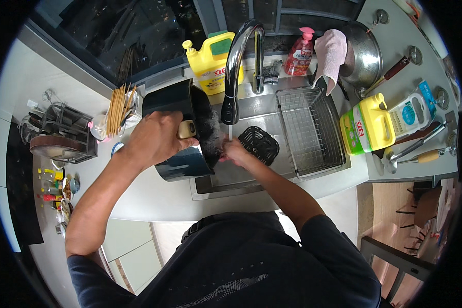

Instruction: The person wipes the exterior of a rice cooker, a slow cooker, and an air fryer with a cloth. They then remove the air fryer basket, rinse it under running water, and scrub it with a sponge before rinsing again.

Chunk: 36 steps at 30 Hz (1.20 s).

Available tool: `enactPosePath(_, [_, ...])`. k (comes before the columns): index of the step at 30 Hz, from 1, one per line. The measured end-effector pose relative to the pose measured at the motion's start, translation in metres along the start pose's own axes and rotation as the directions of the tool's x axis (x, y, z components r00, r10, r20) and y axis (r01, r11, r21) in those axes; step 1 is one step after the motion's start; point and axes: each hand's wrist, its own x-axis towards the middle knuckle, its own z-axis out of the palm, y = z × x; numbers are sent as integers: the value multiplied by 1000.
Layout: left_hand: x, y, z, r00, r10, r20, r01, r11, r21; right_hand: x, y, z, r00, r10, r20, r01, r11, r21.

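My left hand (159, 133) grips the beige handle (186, 129) of a black air fryer basket (169, 100), tipped on its side over the sink's left edge. The basket's open mouth faces right, and water splashes at it. My right hand (235, 151) is at that mouth, under the stream from the chrome pull-out faucet (231, 104). Its curled fingers hold a small pink item (224, 158), mostly hidden, perhaps a cloth or sponge. A black slotted crisper tray (260, 144) lies in the steel sink (250, 183) just right of this hand.
A wire drain basket (312, 131) hangs in the sink's right side. Behind stand a yellow detergent jug (211, 65) and a red pump bottle (300, 54). Another yellow jug (365, 125) is at right. Chopsticks (119, 109) and a dark rack (77, 131) are at left.
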Motion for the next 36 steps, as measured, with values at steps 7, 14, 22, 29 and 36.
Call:
enactPosePath(7, [23, 31, -22, 977, -1, 212, -32, 988, 151, 3, -36, 52, 879, 464, 108, -465, 785, 410])
enactPosePath(14, [30, 33, -33, 944, 18, 328, -91, 974, 208, -3, -67, 80, 795, 573, 196, -593, 670, 446])
enactPosePath(22, [-15, -11, -48, 968, -108, 229, 102, 994, 41, -17, -48, 69, 945, 328, 8, -319, 913, 253])
enactPosePath(29, [-118, -110, -20, 915, -385, 124, 404, 882, -244, -27, -174, 71, 981, 78, -178, -114, 972, -203])
enactPosePath(36, [-197, -142, 79, 846, -533, -14, 404, 657, -636, -17, -226, 79, 893, -449, -31, 310, 662, -682])
